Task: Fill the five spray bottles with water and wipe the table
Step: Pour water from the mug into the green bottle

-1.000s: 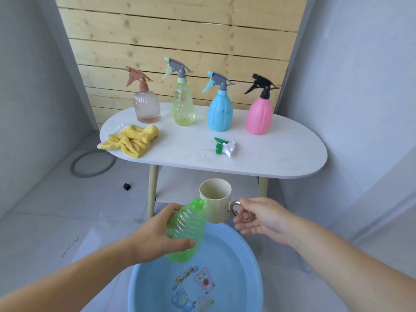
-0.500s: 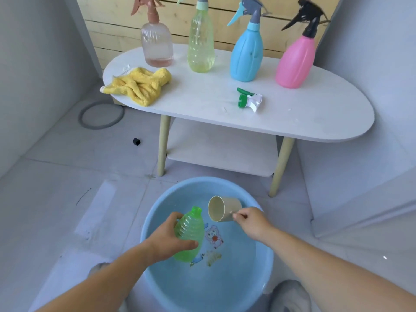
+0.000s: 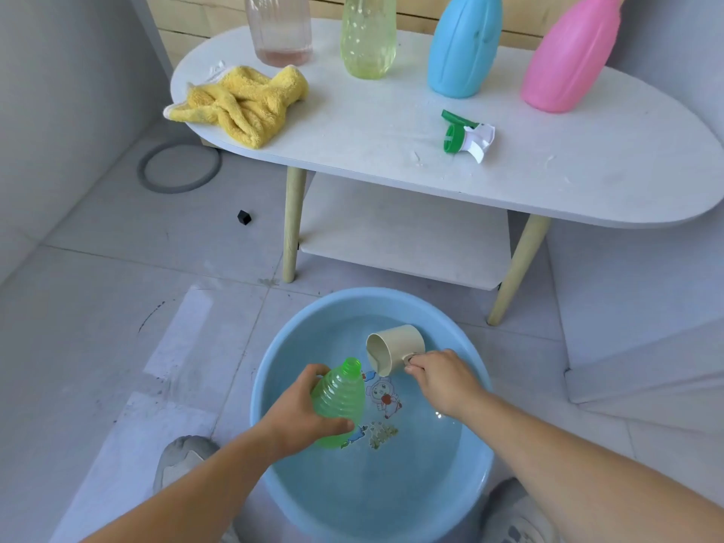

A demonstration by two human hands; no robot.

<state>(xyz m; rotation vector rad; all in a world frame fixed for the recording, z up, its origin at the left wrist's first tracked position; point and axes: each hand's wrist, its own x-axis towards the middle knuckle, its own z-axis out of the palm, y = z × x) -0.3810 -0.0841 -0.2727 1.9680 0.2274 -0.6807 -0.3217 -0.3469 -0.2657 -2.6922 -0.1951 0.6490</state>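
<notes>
Our left hand [image 3: 299,415] gripped the capless green bottle [image 3: 340,401] over the blue basin [image 3: 274,346]; our right hand [image 3: 444,380] pinched the tilted beige cup [image 3: 395,348] by its handle.

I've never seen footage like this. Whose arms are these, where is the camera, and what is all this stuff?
There is no machine here: these are a person's two bare arms, filmed by a wide-angle camera worn on the head, looking down at the hands. The left hand holds an uncapped green bottle over a blue basin of water on the floor. The right hand holds a beige cup by its handle, tipped on its side at the water. On the white table stand a clear bottle, a yellow-green bottle, a blue bottle and a pink bottle; their tops are cut off by the frame. A yellow cloth and a loose green and white spray head also lie there.
</notes>
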